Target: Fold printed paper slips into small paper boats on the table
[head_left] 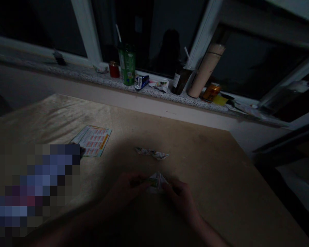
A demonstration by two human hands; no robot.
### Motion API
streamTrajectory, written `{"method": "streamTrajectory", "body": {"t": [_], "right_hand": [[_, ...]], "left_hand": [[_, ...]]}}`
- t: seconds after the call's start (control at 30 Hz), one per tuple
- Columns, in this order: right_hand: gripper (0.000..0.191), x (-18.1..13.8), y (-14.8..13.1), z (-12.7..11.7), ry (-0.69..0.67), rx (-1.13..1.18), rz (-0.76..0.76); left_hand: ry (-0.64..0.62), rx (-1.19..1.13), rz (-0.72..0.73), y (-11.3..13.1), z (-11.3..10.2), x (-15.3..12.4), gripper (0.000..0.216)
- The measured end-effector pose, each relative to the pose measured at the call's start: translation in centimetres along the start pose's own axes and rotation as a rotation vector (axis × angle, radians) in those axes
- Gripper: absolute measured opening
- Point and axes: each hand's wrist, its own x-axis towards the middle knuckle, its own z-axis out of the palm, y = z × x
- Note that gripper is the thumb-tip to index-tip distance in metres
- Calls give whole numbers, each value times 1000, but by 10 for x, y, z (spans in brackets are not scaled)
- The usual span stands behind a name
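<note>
Between my two hands is a small piece of folded printed paper (157,182), its top coming to a point like a triangle. My left hand (132,187) pinches its left side, with the thumb lying on the front face. On the opposite side my right hand (179,192) grips the paper between thumb and fingers. Just beyond it, flat on the table, lies a folded paper shape (159,155) with two pointed ends, made of similar printed paper. Dim light and shadow hide much of the fingers.
A tan-covered table (208,164) spreads under my hands. Printed sheets (96,139) lie at the left, beside a pixelated area. Along the windowsill (92,77) stand a green cup (128,65), a red jar (114,69), a dark bottle (180,80), a tall pink cylinder (206,72) and an orange can (211,92).
</note>
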Motion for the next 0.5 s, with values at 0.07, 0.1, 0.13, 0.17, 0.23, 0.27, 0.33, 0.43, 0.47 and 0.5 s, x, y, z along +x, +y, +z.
{"method": "streamTrajectory", "body": {"t": [0.07, 0.1, 0.13, 0.17, 0.23, 0.27, 0.33, 0.43, 0.47, 0.5], "right_hand": [[40, 1, -3, 1, -13, 52, 14], [41, 2, -4, 1, -14, 78, 29], [42, 3, -6, 2, -12, 99, 45], [42, 4, -8, 2, -4, 114, 59], [41, 6, -11, 5, 25, 136, 74], [41, 8, -13, 6, 42, 146, 77], [41, 10, -17, 8, 68, 159, 68], [40, 11, -21, 12, 77, 172, 32], [40, 11, -22, 12, 78, 168, 25], [39, 10, -22, 12, 82, 159, 24]], "left_hand": [[53, -96, -41, 3, 1, 2, 23], [82, -156, -65, 5, 2, 3, 23], [111, -227, -88, 7, 4, 3, 24], [135, -312, -115, 10, 6, 4, 26], [165, -502, -146, 12, 13, 4, 31], [144, -616, -143, 13, 18, 4, 33], [88, -766, -137, 12, 26, 3, 31], [115, -754, -192, 6, 34, 1, 30], [145, -701, -206, 4, 34, 1, 31], [165, -641, -213, 2, 34, 0, 32]]}}
